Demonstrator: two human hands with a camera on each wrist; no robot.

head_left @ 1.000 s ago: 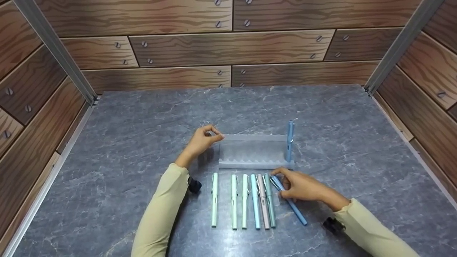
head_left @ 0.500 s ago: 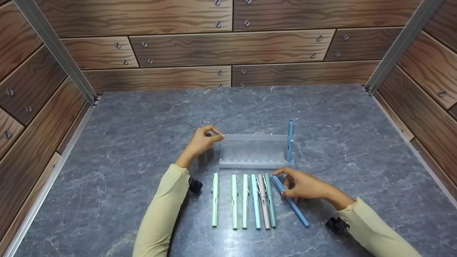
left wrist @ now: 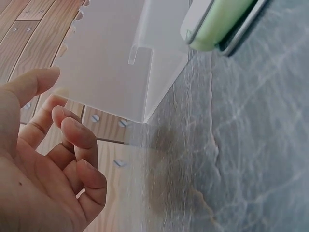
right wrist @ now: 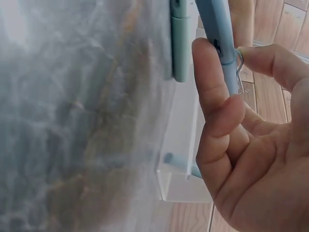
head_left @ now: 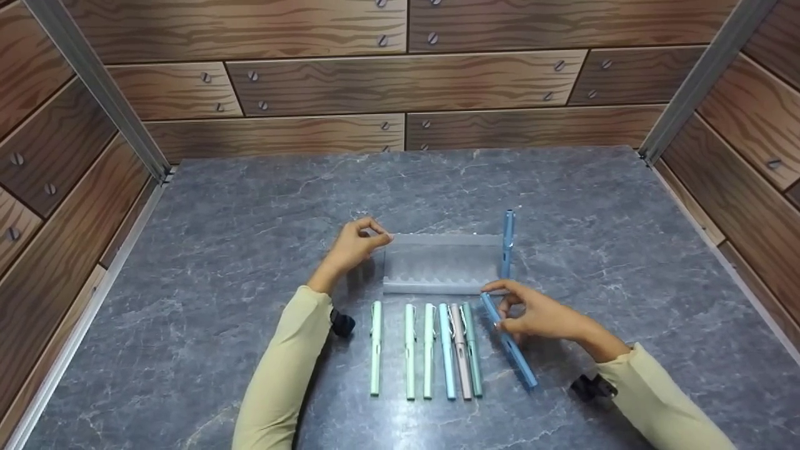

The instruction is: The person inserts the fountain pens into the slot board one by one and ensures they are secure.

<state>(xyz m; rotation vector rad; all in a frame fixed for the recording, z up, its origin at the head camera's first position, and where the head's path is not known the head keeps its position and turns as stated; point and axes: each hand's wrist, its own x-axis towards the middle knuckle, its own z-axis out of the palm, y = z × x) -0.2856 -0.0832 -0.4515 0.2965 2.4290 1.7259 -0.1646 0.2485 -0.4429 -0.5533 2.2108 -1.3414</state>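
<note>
A clear pen rack [head_left: 444,262] with a notched front ledge stands on the table. My left hand [head_left: 355,247] pinches its upper left corner between thumb and index finger; in the left wrist view the other fingers of that hand [left wrist: 53,150] curl loosely. In my right hand [head_left: 537,315] is a blue pen [head_left: 519,362], slanted over the table just right of the row. The right wrist view shows the fingers around this pen [right wrist: 219,29] near its metal clip. Another blue pen [head_left: 508,234] stands upright at the rack's right end, its foot hidden by my right hand.
In front of the rack lie several pens side by side: pale green pens [head_left: 375,350], a light blue pen [head_left: 447,356], a greyish pink pen [head_left: 462,362] and a dark green pen [head_left: 473,356]. Wood-patterned walls [head_left: 400,81] border the marbled grey table [head_left: 187,281].
My right hand has raised the blue pen slightly off the table and moved it a little toward the rack. The left hand stays at the rack's corner.
</note>
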